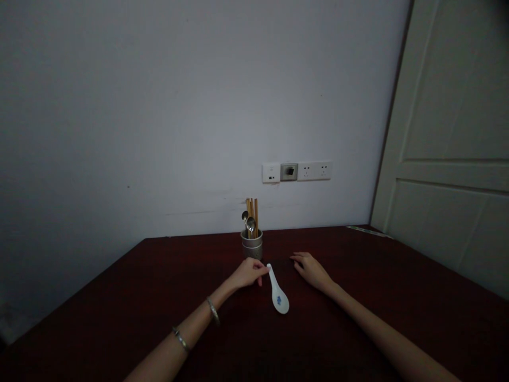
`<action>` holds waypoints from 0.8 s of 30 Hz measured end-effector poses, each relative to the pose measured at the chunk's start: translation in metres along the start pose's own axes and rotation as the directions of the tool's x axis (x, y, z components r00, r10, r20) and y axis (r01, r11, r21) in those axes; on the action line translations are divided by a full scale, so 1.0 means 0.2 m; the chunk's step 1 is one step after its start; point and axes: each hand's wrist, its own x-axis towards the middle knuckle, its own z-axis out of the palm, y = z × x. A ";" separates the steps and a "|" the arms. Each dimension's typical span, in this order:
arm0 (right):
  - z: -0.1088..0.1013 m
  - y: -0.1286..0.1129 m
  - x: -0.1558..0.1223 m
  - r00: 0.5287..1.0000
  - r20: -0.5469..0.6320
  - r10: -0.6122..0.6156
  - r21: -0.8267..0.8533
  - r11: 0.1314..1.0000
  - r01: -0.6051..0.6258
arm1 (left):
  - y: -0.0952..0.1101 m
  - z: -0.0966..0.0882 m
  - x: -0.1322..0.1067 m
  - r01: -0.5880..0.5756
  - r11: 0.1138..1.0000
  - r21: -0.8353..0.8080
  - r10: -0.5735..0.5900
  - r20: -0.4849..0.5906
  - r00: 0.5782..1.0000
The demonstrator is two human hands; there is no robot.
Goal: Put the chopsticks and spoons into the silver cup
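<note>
A white soup spoon with a blue motif in its bowl is on the dark red table, bowl toward me. The fingertips of my left hand are closed at the end of its handle, and the thumb side is partly hidden. To the right of the spoon, my right hand rests palm down on the tabletop, fingers stretched out and holding nothing. Just beyond my left hand stands a grey holder with several wooden chopsticks and two metal spoons upright in it.
The dark red table reaches back to a pale wall with a row of sockets. A thin printed strip lies along the far right edge. A panelled door stands at the right.
</note>
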 end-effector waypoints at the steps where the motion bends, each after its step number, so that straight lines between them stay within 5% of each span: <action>1: 0.00 0.00 0.00 1.000 -0.001 0.000 0.002 1.000 0.000 | 0.01 0.01 0.02 0.034 0.998 -0.046 -0.034 0.015 0.999; 9: 0.00 -0.01 0.00 1.000 -0.008 -0.003 0.010 1.000 0.003 | 0.04 0.04 0.09 0.187 0.956 -0.228 -0.181 0.049 0.982; 16: -0.02 -0.03 0.00 1.000 0.001 0.014 0.026 1.000 -0.014 | 0.01 0.04 0.11 0.172 0.964 -0.203 -0.168 0.034 0.985; 24: -0.01 -0.02 0.00 1.000 -0.004 0.002 0.042 0.999 -0.002 | 0.15 -0.05 0.07 0.076 0.972 -0.222 -0.092 -0.063 0.994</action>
